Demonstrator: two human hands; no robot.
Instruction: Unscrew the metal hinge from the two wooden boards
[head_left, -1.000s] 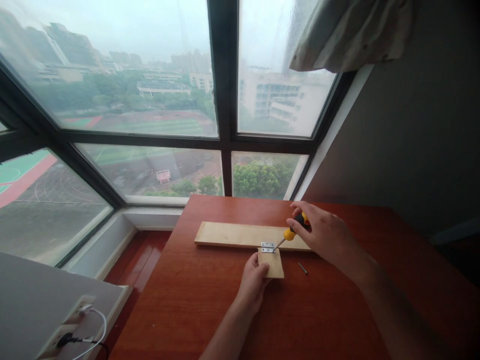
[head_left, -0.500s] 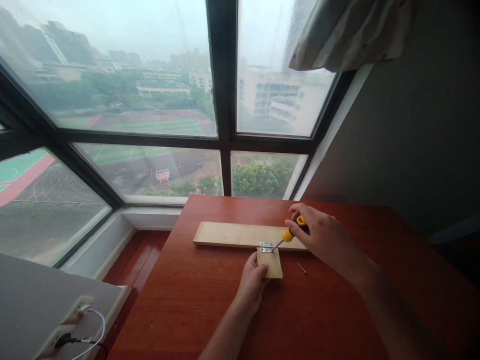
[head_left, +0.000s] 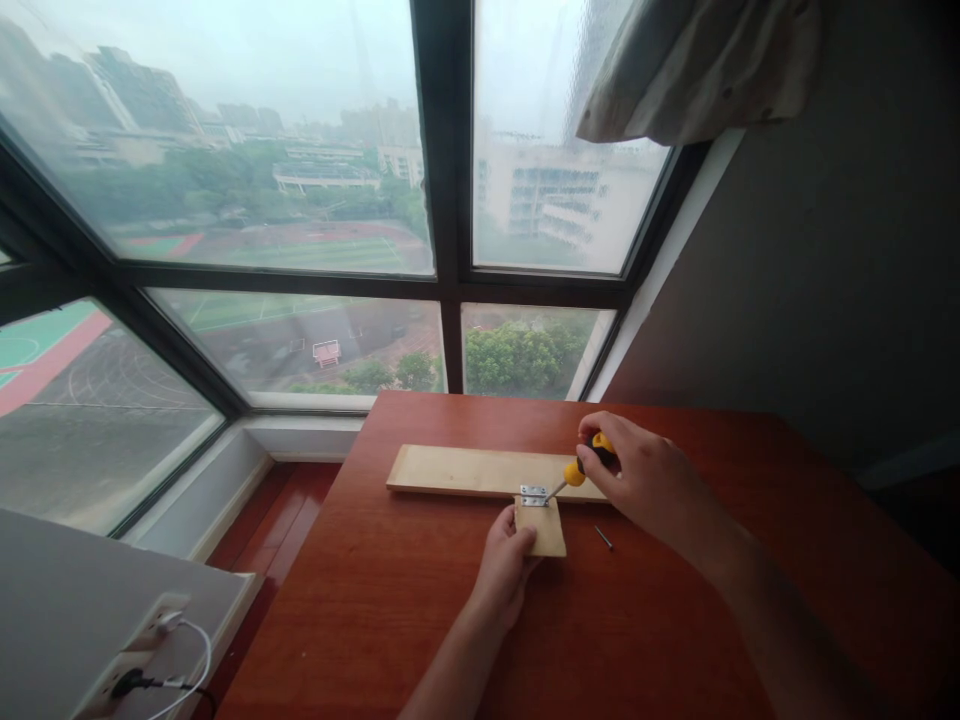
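My left hand [head_left: 506, 565] grips a small wooden block [head_left: 544, 532] by its near left side, thumb on top. A silver metal hinge [head_left: 534, 496] lies at the block's far edge, between it and a long pale wooden board [head_left: 457, 468]. In my right hand [head_left: 637, 460] is a yellow and black screwdriver [head_left: 575, 473], its handle held by the fingers and thumb. The shaft slants down to the left, and its tip meets the hinge's right end. Whether a screw sits under the tip is too small to tell.
A loose screw or nail [head_left: 604, 537] lies on the reddish-brown table [head_left: 375, 600], right of the block. Beyond the table stand large windows with a dark frame [head_left: 450, 290]. Cables are plugged into a wall socket [head_left: 165, 620] at lower left.
The fingers of my right hand have shifted slightly around the screwdriver handle. My left hand, the block and the board stay in place.
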